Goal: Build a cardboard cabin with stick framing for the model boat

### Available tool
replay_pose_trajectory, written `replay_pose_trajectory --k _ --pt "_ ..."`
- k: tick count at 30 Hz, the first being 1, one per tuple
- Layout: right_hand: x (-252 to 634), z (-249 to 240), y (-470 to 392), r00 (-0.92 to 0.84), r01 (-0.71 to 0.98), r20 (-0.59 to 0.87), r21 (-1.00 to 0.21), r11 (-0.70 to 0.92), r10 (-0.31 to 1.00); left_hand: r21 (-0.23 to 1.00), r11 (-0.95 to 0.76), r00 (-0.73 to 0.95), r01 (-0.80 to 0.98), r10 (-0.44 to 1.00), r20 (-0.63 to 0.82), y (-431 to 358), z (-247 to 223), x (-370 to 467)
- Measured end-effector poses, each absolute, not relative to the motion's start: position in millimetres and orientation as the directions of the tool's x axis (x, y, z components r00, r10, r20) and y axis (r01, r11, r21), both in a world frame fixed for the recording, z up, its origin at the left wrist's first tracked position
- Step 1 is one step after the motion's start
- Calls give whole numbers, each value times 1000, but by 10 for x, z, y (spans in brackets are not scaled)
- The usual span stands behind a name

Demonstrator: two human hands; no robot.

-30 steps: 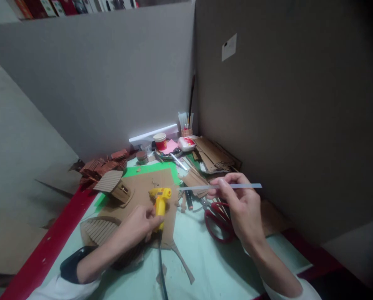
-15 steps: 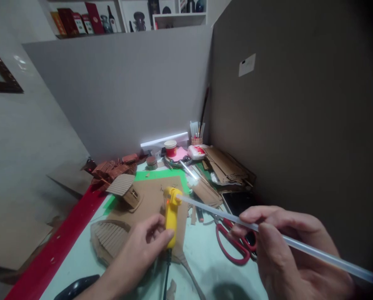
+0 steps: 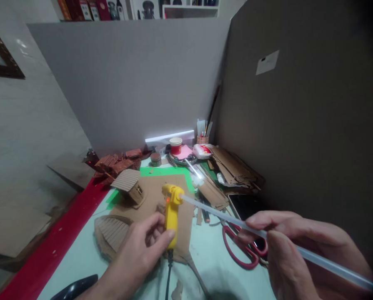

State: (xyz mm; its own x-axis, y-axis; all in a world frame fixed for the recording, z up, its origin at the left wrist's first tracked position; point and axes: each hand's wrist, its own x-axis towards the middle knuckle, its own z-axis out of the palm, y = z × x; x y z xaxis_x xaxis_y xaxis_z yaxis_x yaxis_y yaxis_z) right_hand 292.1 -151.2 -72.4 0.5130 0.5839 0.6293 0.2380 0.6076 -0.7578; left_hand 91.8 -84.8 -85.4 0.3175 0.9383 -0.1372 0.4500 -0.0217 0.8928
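My left hand (image 3: pixel 142 250) is closed around the handle of a yellow glue gun (image 3: pixel 171 216), its orange light lit and its black cord hanging below. Between the thumb and fingers of my right hand (image 3: pixel 301 250) is a long translucent glue stick (image 3: pixel 217 212). The stick's far end meets the back of the gun. Beneath the gun lies a brown cardboard sheet (image 3: pixel 183 233). A small cardboard house (image 3: pixel 128 185) stands on it at the left, and a boat-shaped cardboard piece (image 3: pixel 111 233) lies beside my left wrist.
Red-handled scissors (image 3: pixel 241 250) and a dark phone (image 3: pixel 245 205) lie near my right hand. Stacked cardboard (image 3: pixel 236 166) is at the back right. Behind the sheet are a red cup (image 3: pixel 175 146), a jar (image 3: pixel 155 159) and reddish-brown models (image 3: pixel 117 164). Grey panels (image 3: pixel 130 83) enclose the back.
The view has shifted, so the table items appear slightly farther right. My right hand has moved right and a little down in the picture, still holding the stick against the gun.
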Motion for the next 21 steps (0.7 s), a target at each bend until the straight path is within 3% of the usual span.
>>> replay_pose_trajectory --k 3,10,18,21 --pt "3026 -723 -1469 364 312 751 -656 688 551 880 -47 290 472 951 -104 -838 -881 920" --pt "3078 -604 -1421 193 478 832 -543 690 521 843 -100 248 528 968 -40 -838 -919 941" --pt "3036 -545 -1385 318 397 802 -597 697 506 887 -84 294 453 954 -60 -876 -897 973" --pt "2973 -566 -1365 330 441 795 -607 661 509 904 -75 336 421 939 -79 -903 -903 955"
